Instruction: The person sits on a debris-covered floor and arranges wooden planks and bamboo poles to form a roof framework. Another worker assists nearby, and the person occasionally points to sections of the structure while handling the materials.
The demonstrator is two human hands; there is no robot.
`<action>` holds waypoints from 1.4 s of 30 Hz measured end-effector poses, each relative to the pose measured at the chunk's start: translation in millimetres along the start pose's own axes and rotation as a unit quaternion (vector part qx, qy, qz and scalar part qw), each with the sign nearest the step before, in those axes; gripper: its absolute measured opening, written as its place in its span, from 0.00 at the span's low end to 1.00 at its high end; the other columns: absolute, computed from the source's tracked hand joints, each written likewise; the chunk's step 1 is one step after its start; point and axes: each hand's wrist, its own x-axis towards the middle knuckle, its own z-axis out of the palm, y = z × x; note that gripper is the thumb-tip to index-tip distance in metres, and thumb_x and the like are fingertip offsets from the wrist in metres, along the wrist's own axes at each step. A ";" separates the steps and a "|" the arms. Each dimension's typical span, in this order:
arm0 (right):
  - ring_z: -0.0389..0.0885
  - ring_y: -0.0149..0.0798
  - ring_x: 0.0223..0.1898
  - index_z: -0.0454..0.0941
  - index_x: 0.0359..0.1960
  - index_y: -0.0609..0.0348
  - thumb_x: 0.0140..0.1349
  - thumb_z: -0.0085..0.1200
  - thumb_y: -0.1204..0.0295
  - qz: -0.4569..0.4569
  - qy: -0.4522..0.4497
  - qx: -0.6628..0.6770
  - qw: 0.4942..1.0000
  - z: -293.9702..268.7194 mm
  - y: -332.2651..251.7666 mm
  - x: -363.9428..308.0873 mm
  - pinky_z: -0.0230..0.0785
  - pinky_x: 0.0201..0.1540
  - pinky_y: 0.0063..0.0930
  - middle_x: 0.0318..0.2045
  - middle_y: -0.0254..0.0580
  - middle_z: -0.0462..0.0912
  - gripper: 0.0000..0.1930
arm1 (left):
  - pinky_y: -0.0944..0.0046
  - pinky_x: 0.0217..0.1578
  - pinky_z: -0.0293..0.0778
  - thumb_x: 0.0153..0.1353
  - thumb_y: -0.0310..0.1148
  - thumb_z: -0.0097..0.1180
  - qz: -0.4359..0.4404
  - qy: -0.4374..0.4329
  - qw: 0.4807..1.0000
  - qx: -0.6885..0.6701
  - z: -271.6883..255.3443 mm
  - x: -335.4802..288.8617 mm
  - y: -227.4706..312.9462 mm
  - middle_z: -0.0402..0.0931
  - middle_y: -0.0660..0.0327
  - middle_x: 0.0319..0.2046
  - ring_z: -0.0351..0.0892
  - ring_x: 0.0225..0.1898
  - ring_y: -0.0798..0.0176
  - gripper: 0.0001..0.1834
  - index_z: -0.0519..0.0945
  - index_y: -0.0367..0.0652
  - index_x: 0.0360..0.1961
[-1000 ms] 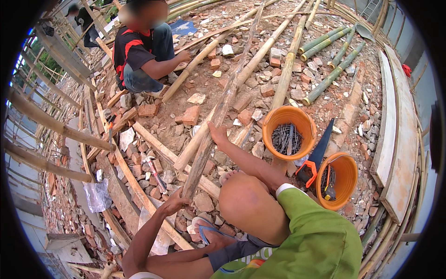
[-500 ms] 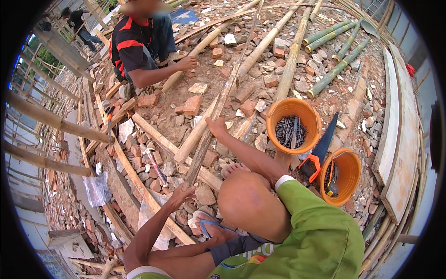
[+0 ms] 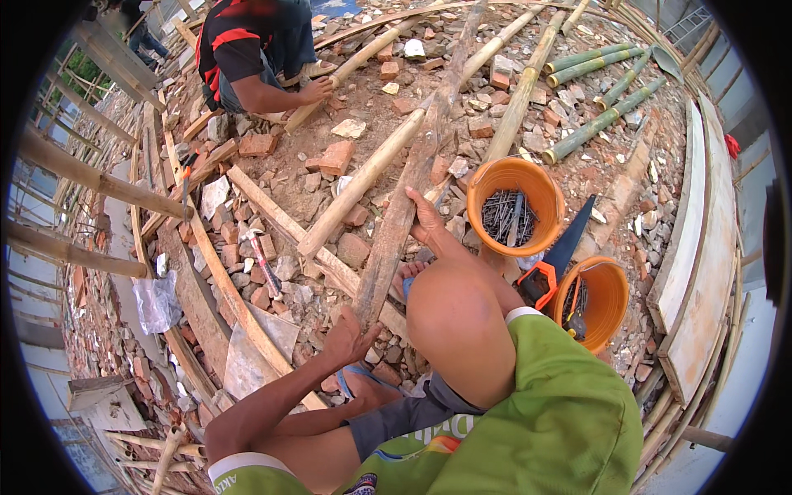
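A long weathered wooden plank (image 3: 402, 210) slants from near my knees toward the far side, its broad face turned up. My left hand (image 3: 348, 337) is closed round its near end. Farther along, my right hand (image 3: 426, 221) grips the right edge, thumb on top and the other fingers mostly hidden beneath. A round pale pole (image 3: 363, 183) lies just left of the plank, close to a squared timber strip (image 3: 285, 223). By my right knee stands an orange bucket (image 3: 548, 210) of nails.
A second orange bucket (image 3: 609, 301) and a handsaw (image 3: 572, 239) with an orange handle sit at right. A hammer (image 3: 264, 262) rests on brick rubble at left. Green bamboo lengths (image 3: 602, 124) lie far right. Another person's hand (image 3: 316, 89) touches a pole at the far left.
The plank has rolled from its narrow edge to its broad face. My right hand has shifted right with it, and my left hand has closed round the near end. The other person leans lower.
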 end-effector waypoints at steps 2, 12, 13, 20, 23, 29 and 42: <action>0.82 0.50 0.38 0.67 0.49 0.61 0.60 0.56 0.58 -0.028 0.004 -0.015 0.999 -7.1 8.2 10.1 0.77 0.43 0.49 0.38 0.58 0.80 0.23 | 0.46 0.37 0.74 0.55 0.64 0.53 -0.014 -0.073 0.997 0.019 -12.7 13.5 -7.4 0.72 0.26 0.39 0.78 0.40 0.33 0.43 0.59 0.27 0.45; 0.79 0.41 0.40 0.65 0.53 0.66 0.58 0.60 0.66 -0.136 0.057 -0.093 0.985 2.1 0.5 8.0 0.75 0.45 0.37 0.41 0.46 0.77 0.26 | 0.61 0.38 0.74 0.53 0.64 0.57 -0.071 -0.203 0.946 -0.242 -35.9 52.7 -12.8 0.79 0.53 0.35 0.78 0.38 0.60 0.41 0.75 0.30 0.47; 0.78 0.41 0.42 0.65 0.53 0.66 0.57 0.60 0.67 -0.161 0.069 -0.110 0.978 3.1 8.3 -2.1 0.74 0.46 0.36 0.43 0.46 0.76 0.25 | 0.60 0.40 0.73 0.55 0.66 0.53 -0.103 -0.187 0.915 -0.344 -23.0 48.4 -22.2 0.79 0.54 0.36 0.78 0.38 0.61 0.43 0.74 0.31 0.49; 0.78 0.36 0.35 0.69 0.48 0.62 0.56 0.59 0.67 -0.187 0.092 -0.136 0.968 10.6 3.7 12.1 0.75 0.38 0.33 0.37 0.40 0.77 0.20 | 0.58 0.44 0.71 0.55 0.61 0.54 -0.037 -0.041 0.954 -0.294 -31.4 47.2 7.3 0.80 0.48 0.38 0.79 0.40 0.55 0.37 0.78 0.32 0.46; 0.79 0.36 0.31 0.73 0.40 0.61 0.56 0.59 0.67 -0.152 0.093 -0.115 0.977 11.0 -0.3 8.7 0.76 0.35 0.34 0.30 0.38 0.78 0.14 | 0.58 0.41 0.72 0.56 0.59 0.53 -0.026 0.022 0.962 -0.272 -20.0 44.6 7.0 0.80 0.47 0.34 0.80 0.37 0.53 0.35 0.80 0.32 0.43; 0.76 0.38 0.44 0.67 0.56 0.64 0.57 0.57 0.65 -0.117 0.116 -0.120 0.979 7.1 0.4 9.1 0.71 0.48 0.35 0.43 0.43 0.77 0.27 | 0.54 0.38 0.72 0.59 0.58 0.50 -0.010 0.102 0.968 -0.228 -7.3 44.6 8.8 0.78 0.44 0.26 0.80 0.32 0.49 0.33 0.80 0.30 0.35; 0.81 0.46 0.38 0.71 0.46 0.64 0.58 0.56 0.61 -0.068 0.053 -0.031 0.996 8.2 -5.4 5.6 0.75 0.43 0.43 0.37 0.47 0.79 0.21 | 0.55 0.38 0.71 0.62 0.57 0.47 0.001 0.102 0.962 -0.254 -13.7 46.1 10.7 0.78 0.44 0.27 0.78 0.32 0.48 0.34 0.79 0.29 0.37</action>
